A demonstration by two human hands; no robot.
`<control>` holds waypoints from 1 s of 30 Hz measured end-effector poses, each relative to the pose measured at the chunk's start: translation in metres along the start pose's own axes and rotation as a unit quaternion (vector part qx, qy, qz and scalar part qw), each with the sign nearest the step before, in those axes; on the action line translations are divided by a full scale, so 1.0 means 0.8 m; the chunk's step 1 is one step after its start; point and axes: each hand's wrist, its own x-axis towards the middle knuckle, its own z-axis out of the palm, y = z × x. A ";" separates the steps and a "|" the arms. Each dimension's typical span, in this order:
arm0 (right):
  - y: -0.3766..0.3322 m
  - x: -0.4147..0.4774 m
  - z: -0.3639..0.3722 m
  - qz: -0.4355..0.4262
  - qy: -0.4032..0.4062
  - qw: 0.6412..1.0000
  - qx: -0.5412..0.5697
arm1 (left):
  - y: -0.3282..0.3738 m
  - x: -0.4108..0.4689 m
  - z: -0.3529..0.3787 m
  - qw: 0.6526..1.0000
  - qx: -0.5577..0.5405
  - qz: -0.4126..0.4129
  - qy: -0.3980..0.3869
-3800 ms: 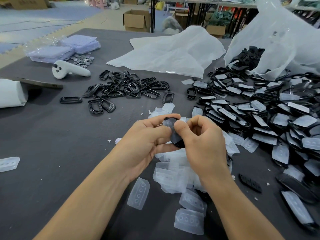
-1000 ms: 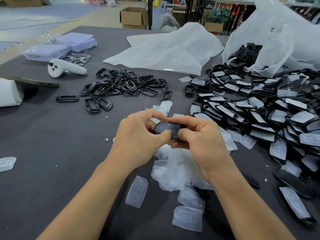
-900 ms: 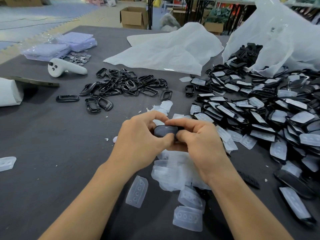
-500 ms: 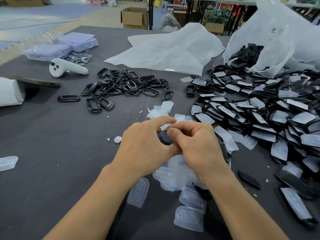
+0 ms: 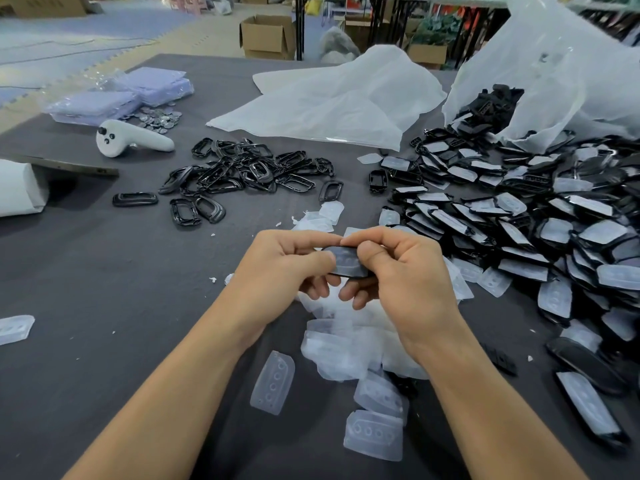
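Black shell (image 5: 346, 263), earlier upright, now flat.

The dark grey table (image 5: 104, 271) carries a heap of black frames (image 5: 242, 168) at mid-left. A white controller (image 5: 133, 138) lies beside lilac packets (image 5: 121, 95) and metal discs (image 5: 159, 117). Farther back lies a white plastic sheet (image 5: 329, 105). At the right, black shells (image 5: 519, 220) spill from a plastic bag (image 5: 554, 81). Clear pads (image 5: 346, 344) are heaped near the front.

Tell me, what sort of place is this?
Probably a workshop or factory for hand assembly. The left hand and right hand hold a black part like the heap spilling from a plastic bag onto the table; a pile of black frames lies nearby, and cardboard boxes stand behind.
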 end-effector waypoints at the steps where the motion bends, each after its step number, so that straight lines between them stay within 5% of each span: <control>1: -0.002 0.000 0.000 0.008 -0.003 1.000 0.015 | 0.001 0.000 -0.001 1.000 -0.009 0.000 0.005; 4: -0.005 0.002 -0.004 0.010 0.005 1.000 0.008 | -0.001 0.003 0.001 0.998 -0.010 -0.003 0.060; 11: -0.003 -0.004 -0.004 -0.073 0.007 0.955 -0.289 | -0.004 0.007 0.002 0.994 -0.003 -0.014 0.109; 16: -0.003 -0.002 -0.011 -0.077 0.041 0.943 -0.322 | -0.004 0.008 0.005 0.991 -0.011 -0.011 0.133; 19: -0.006 0.009 -0.035 -0.087 0.127 0.915 -0.372 | -0.005 0.011 -0.002 0.982 0.003 -0.005 0.187; 23: -0.011 0.021 -0.072 -0.015 0.286 0.823 -0.491 | -0.011 0.019 -0.007 0.971 0.032 -0.016 0.238; 30: -0.002 0.012 -0.020 -0.112 0.195 0.843 -0.490 | -0.023 0.033 -0.019 0.909 0.246 0.029 0.337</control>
